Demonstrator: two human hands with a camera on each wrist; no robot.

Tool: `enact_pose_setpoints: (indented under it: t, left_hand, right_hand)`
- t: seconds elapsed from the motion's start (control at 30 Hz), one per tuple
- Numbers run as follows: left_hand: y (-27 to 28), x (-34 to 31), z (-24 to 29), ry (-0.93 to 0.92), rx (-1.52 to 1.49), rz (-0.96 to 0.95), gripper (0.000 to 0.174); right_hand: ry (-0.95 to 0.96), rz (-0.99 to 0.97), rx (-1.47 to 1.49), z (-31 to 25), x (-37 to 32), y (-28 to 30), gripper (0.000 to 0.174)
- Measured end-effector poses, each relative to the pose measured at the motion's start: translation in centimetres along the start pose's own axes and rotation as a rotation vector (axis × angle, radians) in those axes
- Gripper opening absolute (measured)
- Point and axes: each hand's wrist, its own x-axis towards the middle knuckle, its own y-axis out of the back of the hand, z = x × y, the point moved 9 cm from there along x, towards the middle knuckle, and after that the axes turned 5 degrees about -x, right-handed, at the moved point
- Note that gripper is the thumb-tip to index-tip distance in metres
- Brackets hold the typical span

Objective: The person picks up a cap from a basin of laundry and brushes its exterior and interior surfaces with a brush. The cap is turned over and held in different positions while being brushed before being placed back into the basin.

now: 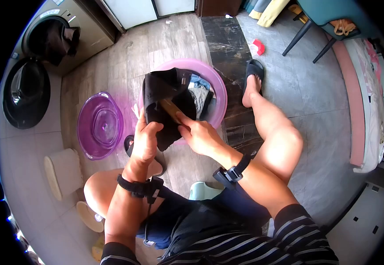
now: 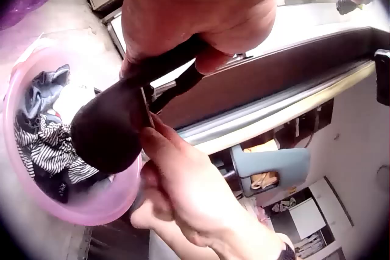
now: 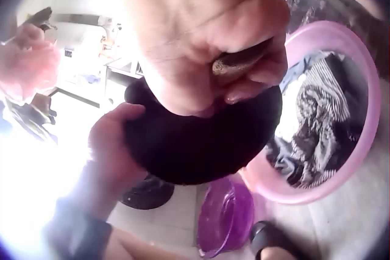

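Note:
A black cloth garment (image 1: 170,79) hangs in front of me, its near edge gripped by my left hand (image 1: 145,140). In my right hand (image 1: 203,136) is a flat brown wooden-looking bar (image 1: 169,109), held between thumb and fingers and lying against the black cloth. The bar's rounded end (image 3: 234,64) shows inside the curled right hand in the right wrist view; its far end is over the cloth. Behind and below the garment stands a pink basin (image 1: 220,99) with a striped cloth (image 1: 199,98) and blue and white clothes in it.
A purple basin (image 1: 85,132) stands on the floor at left, near an open washing machine (image 1: 86,42) with dark cloth hanging from its drum. Near my left knee is a cream stool (image 1: 65,170). A teal chair (image 1: 324,13) is at back right.

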Motion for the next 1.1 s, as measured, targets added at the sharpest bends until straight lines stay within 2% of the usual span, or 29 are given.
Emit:
enact_pose_setpoints:
  t: [0.03, 0.1, 0.13, 0.2, 0.3, 0.37, 0.4, 0.47, 0.53, 0.57, 0.67, 0.7, 0.77, 0.8, 0.9, 0.93, 0.97, 1.03, 1.07, 1.1]
  left_hand:
    - [0.0, 0.1, 0.2, -0.032, 0.01, -0.002, 0.056]
    - [-0.5, 0.0, 0.5, -0.084, 0.039, -0.021, 0.055]
    - [-0.9, 0.0, 0.7, -0.081, 0.063, -0.033, 0.055]
    - [-0.8, 0.1, 0.4, -0.049, 0.073, -0.025, 0.054]
    - [-1.0, 0.2, 0.7, -0.059, 0.013, -0.054, 0.055]
    - [-1.7, 0.0, 1.2, -0.11, 0.031, -0.064, 0.056]
    - [-1.7, 0.0, 0.9, -0.088, 0.048, -0.075, 0.057]
    - [-1.1, 0.2, 0.7, -0.076, 0.051, -0.039, 0.056]
    - [-0.4, 0.4, 0.3, -0.066, -0.008, -0.018, 0.054]
    - [-0.4, 0.3, 0.2, -0.068, -0.032, -0.024, 0.054]
    - [-1.1, 0.2, 0.6, -0.072, -0.021, -0.047, 0.053]
    - [-1.1, 0.1, 0.6, -0.071, -0.011, -0.043, 0.053]
    - [-0.1, 0.4, 0.1, -0.055, -0.041, -0.017, 0.052]
    - [0.1, 0.5, -0.1, -0.038, -0.067, 0.001, 0.052]
    - [-0.3, 0.4, 0.4, -0.079, -0.042, -0.003, 0.05]
    - [-0.6, 0.1, 0.8, -0.081, -0.024, -0.002, 0.05]
    - [-0.8, 0.0, 1.0, -0.085, -0.01, 0.001, 0.05]
    - [0.0, 0.2, 0.3, -0.045, -0.044, 0.033, 0.05]
    - [0.4, 0.2, 0.0, -0.02, -0.05, 0.043, 0.05]
    - [0.2, 0.1, 0.1, -0.037, -0.057, 0.035, 0.049]
  right_hand:
    - [-0.002, -0.007, 0.022, -0.5, -0.1, 0.0, 0.038]
    - [-0.25, -0.13, -0.096, 3.4, 1.9, 1.0, 0.041]
    - [-0.274, -0.083, -0.063, 3.3, 2.1, 1.7, 0.041]
    - [0.016, 0.065, 0.076, 0.3, 0.3, -0.1, 0.04]
    - [0.018, 0.048, 0.088, -1.0, 0.1, 0.4, 0.039]
    - [-0.32, -0.156, -0.041, 2.0, 1.8, 2.4, 0.041]
    - [-0.3, -0.067, -0.065, 3.2, 2.2, 2.4, 0.043]
    - [-0.015, 0.022, 0.04, 0.5, 0.2, -0.1, 0.043]
    - [0.045, 0.027, 0.074, -1.0, -0.5, -0.8, 0.042]
    - [-0.149, -0.115, -0.018, 1.7, 0.0, -0.8, 0.04]
    - [-0.156, 0.051, -0.265, 3.4, 2.1, 1.9, 0.034]
    - [-0.224, -0.054, -0.154, 2.6, 1.3, 1.1, 0.037]
    - [-0.018, -0.07, -0.048, 2.1, -1.2, -3.6, 0.04]
    - [-0.127, -0.173, -0.078, 2.4, -1.0, -3.0, 0.042]
    - [-0.134, 0.069, -0.236, 3.1, 2.1, 2.6, 0.04]
    - [-0.19, 0.034, -0.226, 2.7, 1.7, 2.2, 0.039]
    - [-0.259, -0.159, -0.17, 2.3, 0.7, 0.5, 0.041]
    - [-0.057, -0.149, -0.086, 0.9, -1.1, -2.5, 0.043]
    - [-0.031, -0.118, -0.075, 1.5, -1.2, -3.1, 0.044]
    - [-0.171, -0.2, -0.167, 2.8, 0.7, -0.6, 0.043]
